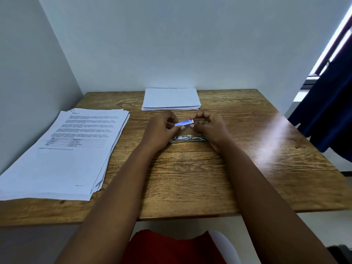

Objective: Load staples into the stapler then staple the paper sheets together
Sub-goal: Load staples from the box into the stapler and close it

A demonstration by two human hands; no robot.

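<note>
You have one view only, from the wide-angle camera worn on the head. It looks forward and down across the worktop (pixel 238 168) toward the far wall (pixel 190 44), with the near edge low in frame. Both forearms enter from the bottom, and the hands sit close to frame centre.

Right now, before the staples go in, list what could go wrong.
1. Both hands, left hand and right hand, pinch the small blue staple box in the air above the stapler; if it opens suddenly, staples may scatter across the wooden table.
2. The stapler lies loose and unheld, so it may slide during loading.
3. The printed paper stack overhangs the table's near edge and is fanned unevenly; a nudge from the left forearm could push sheets off.
</note>
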